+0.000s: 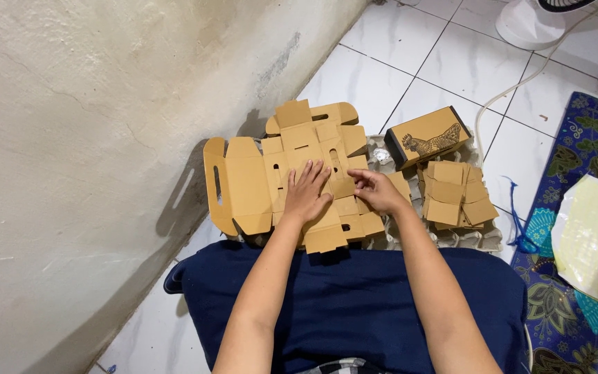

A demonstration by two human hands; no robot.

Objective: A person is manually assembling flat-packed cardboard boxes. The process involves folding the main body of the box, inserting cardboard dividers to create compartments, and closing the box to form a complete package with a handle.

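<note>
Flat under both: L hand (307, 194) fingers spread on cardboard blank (292, 173), R hand (376, 190) pinching flap.

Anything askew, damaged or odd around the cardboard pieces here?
Nothing looks damaged. The left hand presses flat on the unfolded cardboard box; the right hand pinches a flap. The small stack of cardboard pieces is loosely fanned, not squared.

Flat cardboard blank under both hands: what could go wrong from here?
The flat cardboard blank lies on an uneven grey egg tray, so pressing with the left hand might crease a panel off its score line. The right hand pinches a small flap that could tear. The stack of folded blanks and the finished box sit close by and might get knocked.
</note>
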